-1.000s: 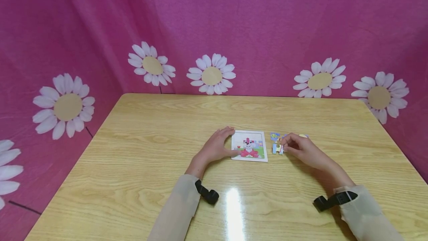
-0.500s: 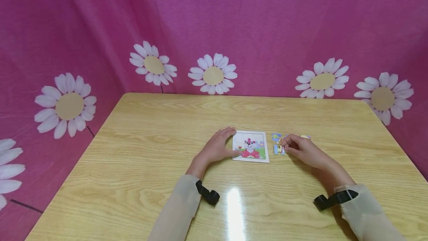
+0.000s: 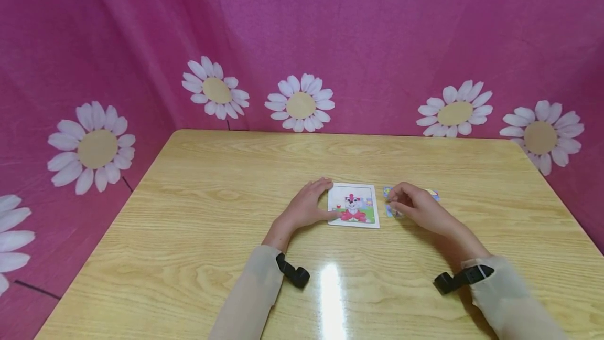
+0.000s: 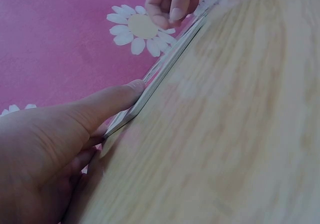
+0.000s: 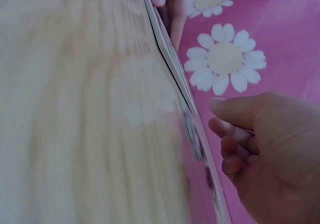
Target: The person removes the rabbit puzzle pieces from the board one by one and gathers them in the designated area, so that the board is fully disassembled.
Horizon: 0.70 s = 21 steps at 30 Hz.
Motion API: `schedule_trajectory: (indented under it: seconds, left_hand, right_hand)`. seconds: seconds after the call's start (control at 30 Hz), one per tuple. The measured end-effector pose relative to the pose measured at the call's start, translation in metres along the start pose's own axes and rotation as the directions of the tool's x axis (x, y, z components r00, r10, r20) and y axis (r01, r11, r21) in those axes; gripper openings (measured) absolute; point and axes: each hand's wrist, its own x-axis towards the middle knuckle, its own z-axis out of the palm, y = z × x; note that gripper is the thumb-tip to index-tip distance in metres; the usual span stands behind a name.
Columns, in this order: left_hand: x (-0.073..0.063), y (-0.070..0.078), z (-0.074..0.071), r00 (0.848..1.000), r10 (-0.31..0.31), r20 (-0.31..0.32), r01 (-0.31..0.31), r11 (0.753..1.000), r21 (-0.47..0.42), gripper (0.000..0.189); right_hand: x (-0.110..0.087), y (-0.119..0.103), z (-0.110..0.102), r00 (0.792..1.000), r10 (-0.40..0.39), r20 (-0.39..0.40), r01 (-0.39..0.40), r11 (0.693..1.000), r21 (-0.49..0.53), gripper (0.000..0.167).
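A small white-framed puzzle board (image 3: 354, 204) with a pink animal picture lies flat on the wooden table (image 3: 226, 182). My left hand (image 3: 306, 206) rests against its left edge with straight fingers; its thumb (image 4: 125, 92) touches the board's edge (image 4: 165, 59). My right hand (image 3: 415, 206) hovers just right of the board with curled fingers, over loose puzzle pieces (image 3: 388, 191). One piece (image 3: 395, 214) peeks out under its fingertips. In the right wrist view the curled fingers (image 5: 230, 144) show nothing between them, so a pinch is unclear.
Another loose piece (image 3: 433, 193) lies behind the right hand. A pink cloth with white daisies (image 3: 299, 104) closes in the table at the back and both sides. Bare wood stretches around the board, with a light glare (image 3: 330, 287) near me.
My right hand has shifted a little left and away from me, now covering more of the loose pieces. The left hand and the board have stayed put.
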Motion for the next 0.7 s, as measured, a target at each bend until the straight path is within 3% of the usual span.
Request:
schedule_trajectory:
  seconds: [0.4,0.7]
  left_hand:
    - [0.0,-0.001,0.0,1.0,-0.01,0.001,0.01,1.0,-0.008,0.083]
    - [0.0,-0.001,-0.001,1.0,0.002,0.0,-0.002,1.0,0.003,0.082]
  right_hand:
    - [0.032,-0.021,0.028,0.998,0.017,0.059,-0.016,1.0,-0.011,0.018]
    - [0.046,-0.032,0.037,0.993,0.02,0.119,-0.017,0.999,-0.029,0.022]
